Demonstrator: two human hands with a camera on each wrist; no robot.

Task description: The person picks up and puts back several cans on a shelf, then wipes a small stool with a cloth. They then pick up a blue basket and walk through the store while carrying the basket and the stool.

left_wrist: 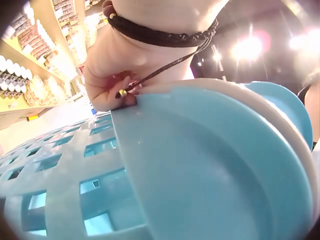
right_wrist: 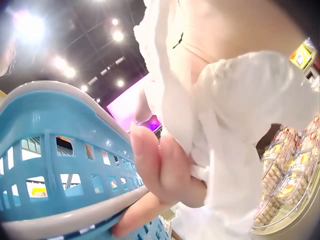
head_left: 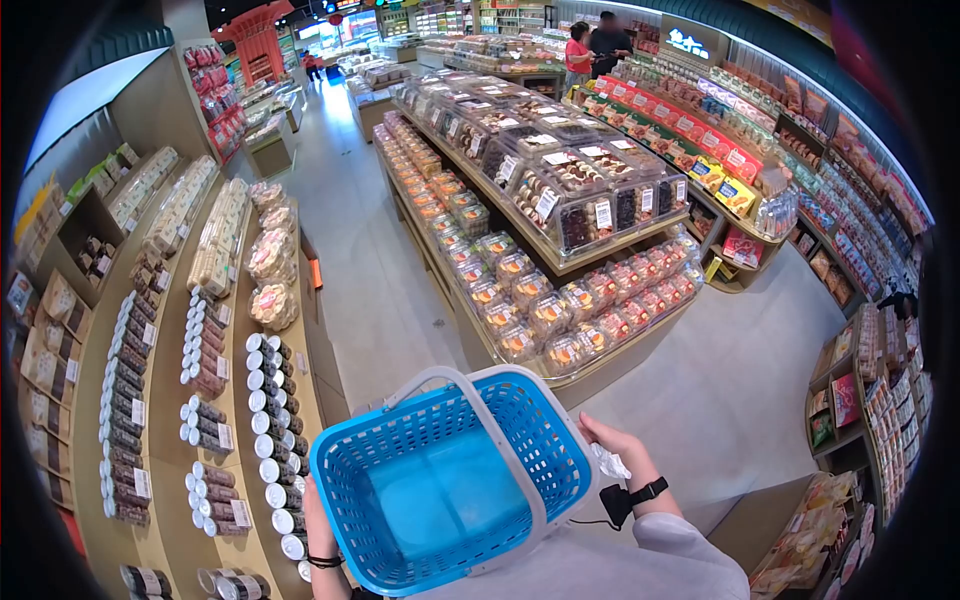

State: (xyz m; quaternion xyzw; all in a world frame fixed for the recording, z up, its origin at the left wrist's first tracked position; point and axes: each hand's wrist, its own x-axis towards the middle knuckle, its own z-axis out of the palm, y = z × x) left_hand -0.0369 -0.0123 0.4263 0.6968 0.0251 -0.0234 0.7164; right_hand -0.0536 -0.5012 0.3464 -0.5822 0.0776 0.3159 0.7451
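Note:
A blue plastic shopping basket (head_left: 440,500) with bare insides is held in front of the body. Its grey carrying handle (head_left: 498,430) slants across the opening. At the basket's left side, my left hand (head_left: 316,520) grips the rim, fingers curled at the edge in the left wrist view; a dark braided cord circles that wrist. My right hand (head_left: 622,447) is at the basket's right side, holding a crumpled white tissue (right_wrist: 225,125) against the palm. In the right wrist view its fingers (right_wrist: 165,170) curl, and one reaches along the basket's grey band.
Left stand shelves (head_left: 170,440) carry rows of white-lidded jars (head_left: 265,420) and round packs. Ahead is a tiered island (head_left: 590,385) of clear-boxed sweets (head_left: 600,195). Snack shelves (head_left: 850,210) line the right. An aisle (head_left: 370,260) runs between displays; two people (head_left: 595,50) stand far back.

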